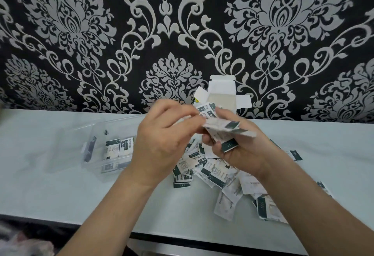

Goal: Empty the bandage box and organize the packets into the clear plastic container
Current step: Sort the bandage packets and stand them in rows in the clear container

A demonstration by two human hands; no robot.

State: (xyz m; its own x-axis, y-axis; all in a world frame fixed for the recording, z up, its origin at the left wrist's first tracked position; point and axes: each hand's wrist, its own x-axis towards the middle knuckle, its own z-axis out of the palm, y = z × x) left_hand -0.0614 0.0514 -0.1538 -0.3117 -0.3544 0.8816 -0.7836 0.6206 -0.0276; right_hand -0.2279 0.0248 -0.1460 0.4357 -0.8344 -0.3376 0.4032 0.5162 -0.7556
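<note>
A bundle of packets (pixel 224 132) is gripped in the right hand (pixel 244 150), fingers curled, and its top is pinched by the left hand (pixel 162 140). Several flat packets (pixel 118 148) are held in the clear plastic container (pixel 97 130) toward the counter's (pixel 50 184) left. The bandage box (pixel 222 93) is stood open-flapped at the back edge, with loose packets (pixel 212 172) heaped before it.

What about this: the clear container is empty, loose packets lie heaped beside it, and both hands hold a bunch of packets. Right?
Not empty: the head view shows a few packets already inside the clear container. The loose packets are heaped beside it, and the left hand and right hand hold a bunch.
</note>
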